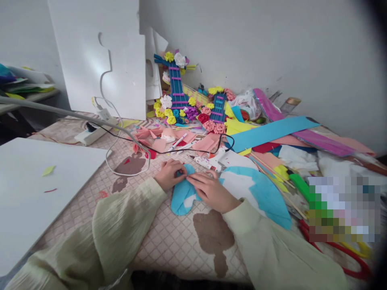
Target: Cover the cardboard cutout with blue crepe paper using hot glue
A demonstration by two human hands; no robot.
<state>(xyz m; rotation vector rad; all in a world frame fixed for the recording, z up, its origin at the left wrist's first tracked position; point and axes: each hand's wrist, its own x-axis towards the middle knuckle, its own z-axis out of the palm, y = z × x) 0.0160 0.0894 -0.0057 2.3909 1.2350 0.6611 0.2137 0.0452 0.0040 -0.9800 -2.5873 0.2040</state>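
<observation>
My left hand (171, 174) pinches the upper edge of a small blue-and-white paper piece (181, 199), thumb and fingers closed on it. From the other side, the fingertips of my right hand (213, 190) press together on the same edge and meet the left ones; the hand covers the piece's right part. The piece is a rounded shape covered in blue crepe-like paper, with a white patch showing low on it. Just right of my right hand lies a larger curved white piece with a blue border (269, 197). Behind the hands rests a white patterned hot glue gun (208, 162).
A white board (45, 201) covers the left side. Cables loop from a power strip (93, 135) across the quilted cloth. Decorated blue paper guitars (178, 90) lean at the wall. Blue paper strips (272, 133) and red-handled scissors (359, 266) lie right.
</observation>
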